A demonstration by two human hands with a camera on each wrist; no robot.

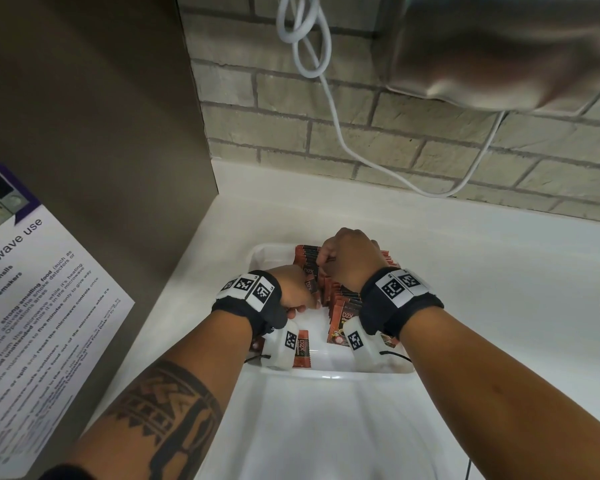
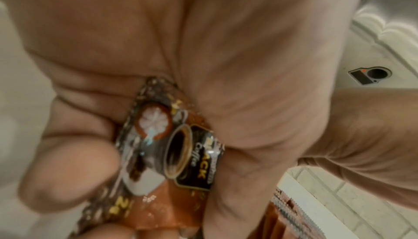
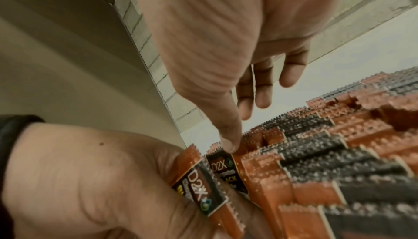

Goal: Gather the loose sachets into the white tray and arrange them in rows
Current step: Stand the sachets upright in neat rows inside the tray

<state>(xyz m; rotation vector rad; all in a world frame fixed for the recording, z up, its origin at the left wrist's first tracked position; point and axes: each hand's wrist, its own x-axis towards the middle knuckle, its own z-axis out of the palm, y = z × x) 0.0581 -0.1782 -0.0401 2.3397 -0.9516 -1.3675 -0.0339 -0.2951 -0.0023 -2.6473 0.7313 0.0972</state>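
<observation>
Left hand (image 1: 293, 292) pinches a coffee sachet (image 2: 172, 153); right hand (image 1: 350, 261), fingers spread, holds the row (image 3: 316, 162) w/ thumb. Push hard = row tips over.

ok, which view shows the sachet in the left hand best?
Left wrist: the sachet fills the picture, pinched by the left hand, label readable. Right wrist shows its top end; head shows only a sliver.

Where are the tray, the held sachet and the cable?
tray (image 1: 329, 374), head view, near rim.
held sachet (image 2: 181, 155), left wrist view, printed cup.
cable (image 1: 340, 133), head view, hanging stretch against bricks.
</observation>
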